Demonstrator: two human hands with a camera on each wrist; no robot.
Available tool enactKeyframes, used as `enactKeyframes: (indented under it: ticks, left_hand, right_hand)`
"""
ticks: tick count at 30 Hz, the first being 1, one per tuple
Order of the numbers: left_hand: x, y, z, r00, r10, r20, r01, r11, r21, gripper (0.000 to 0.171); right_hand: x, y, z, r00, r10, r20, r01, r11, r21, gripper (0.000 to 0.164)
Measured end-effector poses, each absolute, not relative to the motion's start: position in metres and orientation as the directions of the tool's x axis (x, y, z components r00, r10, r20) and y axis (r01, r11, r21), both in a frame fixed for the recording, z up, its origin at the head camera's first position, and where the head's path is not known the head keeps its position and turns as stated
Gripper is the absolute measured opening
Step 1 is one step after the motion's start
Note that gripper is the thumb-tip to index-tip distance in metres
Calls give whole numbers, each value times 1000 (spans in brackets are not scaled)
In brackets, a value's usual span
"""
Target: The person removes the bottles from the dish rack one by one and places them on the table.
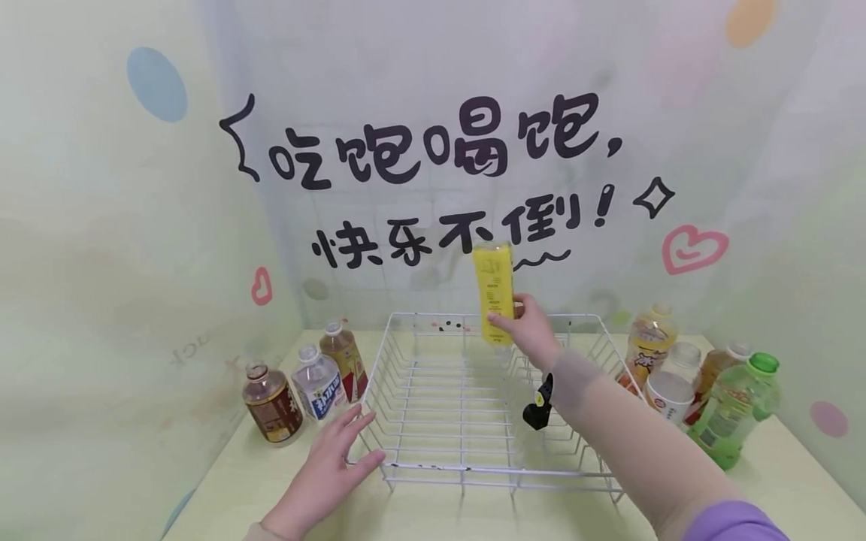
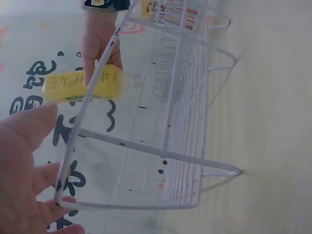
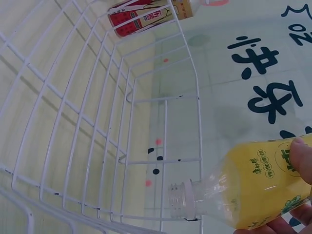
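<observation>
My right hand (image 1: 531,330) grips a clear plastic bottle with a yellow label (image 1: 496,293) above the back of a white wire basket (image 1: 467,471). The bottle is turned neck down; in the right wrist view its uncapped mouth (image 3: 181,200) overlaps the basket's rim. Fingers and thumb wrap around the label. At the basket's front left corner is my left hand (image 1: 331,458), its fingers spread and loosely bent, fingertips right at the rim wire. The left wrist view shows its thumb (image 2: 36,122) extended beside the wire.
Left of the basket stand a brown-labelled bottle (image 1: 272,406), a blue-and-white-labelled bottle (image 1: 318,383) and a red-and-yellow-labelled bottle (image 1: 343,357). On the right, a green bottle (image 1: 734,413) and a white-labelled bottle (image 1: 671,383) stand among several others. A printed wall (image 1: 433,75) rises behind the table.
</observation>
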State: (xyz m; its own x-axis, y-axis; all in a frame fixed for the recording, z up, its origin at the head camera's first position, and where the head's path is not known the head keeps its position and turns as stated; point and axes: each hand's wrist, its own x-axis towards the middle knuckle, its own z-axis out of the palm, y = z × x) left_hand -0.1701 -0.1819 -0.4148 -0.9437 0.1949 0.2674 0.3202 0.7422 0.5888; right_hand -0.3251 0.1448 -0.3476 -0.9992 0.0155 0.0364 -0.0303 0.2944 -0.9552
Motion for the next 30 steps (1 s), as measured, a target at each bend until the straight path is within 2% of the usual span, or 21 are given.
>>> enactKeyframes:
  ticks: [6, 10, 18, 24, 30]
  left_hand:
    - [-180, -174, -387, -887, 311, 341, 455, 708, 540, 61]
    - [-194, -158, -358, -854, 395, 339, 517, 714, 472, 63]
    - [-226, -113, -306, -775, 512, 370, 607, 766, 211, 64]
    - [-248, -82, -296, -720, 569, 396, 615, 789, -15, 65]
    - [-263, -57, -302, -728, 582, 363, 582, 804, -123, 67]
  right_hand:
    - [-315, 157, -340, -999, -10, 43, -44, 335, -941, 69]
    - [-311, 165, -339, -996, -12, 86, -82, 420, -904, 66]
    - [-306, 172, -338, -984, -43, 171, -158, 653, -740, 65]
    - [-295, 173, -335, -980, -47, 194, -159, 768, -621, 69]
    - [-286, 172, -333, -952, -124, 281, -243, 862, -444, 68]
